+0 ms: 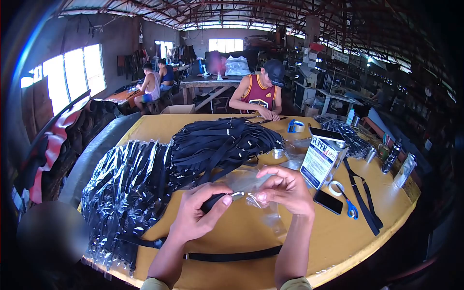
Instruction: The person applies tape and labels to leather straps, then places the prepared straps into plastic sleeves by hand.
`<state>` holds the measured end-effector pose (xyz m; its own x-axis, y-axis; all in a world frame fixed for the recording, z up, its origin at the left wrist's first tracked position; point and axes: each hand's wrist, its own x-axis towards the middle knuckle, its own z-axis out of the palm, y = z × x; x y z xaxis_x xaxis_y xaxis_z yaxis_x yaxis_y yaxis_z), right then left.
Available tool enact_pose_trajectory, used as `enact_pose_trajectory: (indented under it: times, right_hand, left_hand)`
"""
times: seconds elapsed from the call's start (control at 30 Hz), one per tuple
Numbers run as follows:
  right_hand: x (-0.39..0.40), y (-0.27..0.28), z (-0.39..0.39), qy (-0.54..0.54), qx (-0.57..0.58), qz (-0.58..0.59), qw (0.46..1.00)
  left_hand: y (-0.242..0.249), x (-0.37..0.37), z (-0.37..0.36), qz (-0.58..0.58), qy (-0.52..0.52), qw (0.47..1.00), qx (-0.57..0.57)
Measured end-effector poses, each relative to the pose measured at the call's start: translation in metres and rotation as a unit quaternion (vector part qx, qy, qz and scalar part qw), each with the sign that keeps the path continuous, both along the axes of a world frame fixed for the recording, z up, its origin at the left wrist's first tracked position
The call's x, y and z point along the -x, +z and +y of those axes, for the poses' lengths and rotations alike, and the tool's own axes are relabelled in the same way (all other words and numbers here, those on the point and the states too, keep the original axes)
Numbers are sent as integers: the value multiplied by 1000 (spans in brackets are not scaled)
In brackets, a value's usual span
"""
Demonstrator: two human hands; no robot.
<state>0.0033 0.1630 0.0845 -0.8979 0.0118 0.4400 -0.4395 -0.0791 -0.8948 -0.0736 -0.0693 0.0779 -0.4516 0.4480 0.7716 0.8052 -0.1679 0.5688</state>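
My left hand (205, 210) is closed around a black strap (211, 203), whose shiny metal end points toward my other hand. Thumb and forefinger of my right hand (285, 190) pinch a small clear plastic piece (253, 199), close to that metal end. Thin clear plastic bags (273, 217) lie under and beside my right hand. Below my wrists a black strap (232, 255) with a metal buckle stretches across the yellow table (241, 241). Beyond my hands lies a large heap of black straps (217, 145).
Plastic-wrapped straps (125, 193) cover the left side. To the right are a can (323, 162), a phone (328, 202), scissors (352, 209), white tape (336, 187), a long strap (365, 203) and bottles (391, 157). A person (261, 94) works across the table.
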Motion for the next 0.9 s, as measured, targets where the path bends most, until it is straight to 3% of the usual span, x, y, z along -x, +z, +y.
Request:
enact_pose_trajectory:
  times: [0.33,0.5,0.6,0.7,0.8,0.87,0.9]
  right_hand:
    - [5,1,-8,28,-32,-33,999]
    - [5,1,-6,12,-140,-16,990]
    - [5,1,-11,30,-115,-52,992]
    - [5,1,-12,45,-111,-55,991]
    - [4,0,-4,27,-105,-14,994]
    - [-1,1,4,20,-98,-15,995]
    - [-4,2,9,15,-91,-18,996]
  left_hand:
    - [1,1,-3,-9,0,997,79]
    - [-9,9,-1,5,-21,993,113]
    - [-17,11,1,1,-36,993,111]
    - [-19,10,2,-58,-29,984,168]
    - [-21,12,7,-65,-96,987,109]
    - [-15,11,-1,-174,-92,959,205]
    - [-17,15,-4,-170,-94,959,206]
